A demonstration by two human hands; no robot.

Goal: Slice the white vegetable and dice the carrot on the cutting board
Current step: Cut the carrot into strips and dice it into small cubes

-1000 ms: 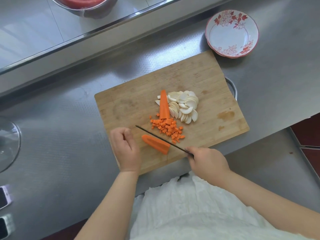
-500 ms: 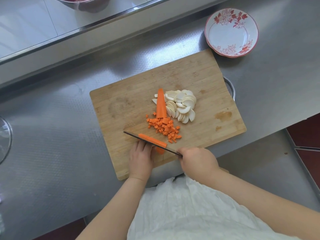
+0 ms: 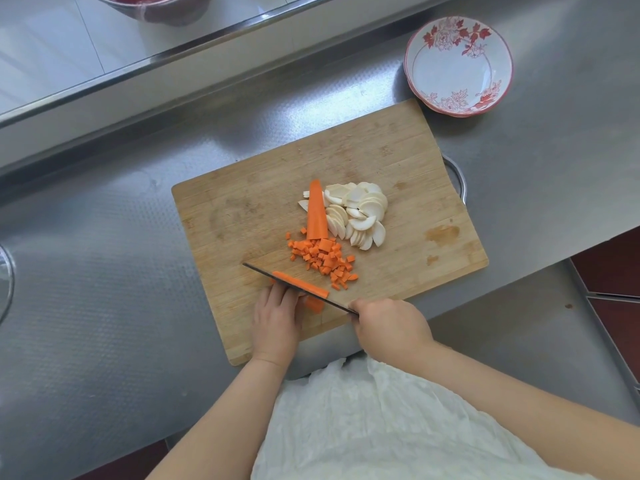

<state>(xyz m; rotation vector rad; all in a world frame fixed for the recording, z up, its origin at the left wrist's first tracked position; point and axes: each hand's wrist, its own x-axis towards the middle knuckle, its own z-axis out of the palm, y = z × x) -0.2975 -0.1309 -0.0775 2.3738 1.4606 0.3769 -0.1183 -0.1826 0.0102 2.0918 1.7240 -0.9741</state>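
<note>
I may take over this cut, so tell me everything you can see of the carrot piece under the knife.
The carrot piece is an orange, lengthwise-cut wedge lying flat near the cutting board's front edge. The knife runs along its length, a strip showing on the far side and a stub on the near side. The left hand steadies it with its fingertips behind the blade.

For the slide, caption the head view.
Right hand draws knife through carrot piece steadied by left hand.
</note>
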